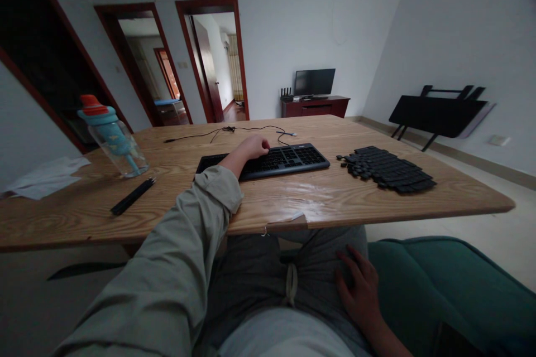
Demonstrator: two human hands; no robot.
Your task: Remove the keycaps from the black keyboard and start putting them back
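Observation:
My left hand (253, 148) is over the middle of a black keyboard (299, 160) on the wooden table. Its fingers are curled together against the keys, and whatever they pinch, if anything, is hidden. My right hand (358, 281) lies on my right thigh below the table edge, fingers spread and holding nothing. To the right of the keyboard, loose black keycaps (393, 170) are laid out in close rows, with a few scattered at their left end. A thin cable (251, 128) runs behind the keyboard.
A clear bottle (119, 145) with a red and blue lid stands at the left, beside white tissue paper (46, 175). A slim black object (133, 196) with a metal tip lies in front of it. The table's front edge (288, 224) has a torn patch. A green seat (452, 284) is at my right.

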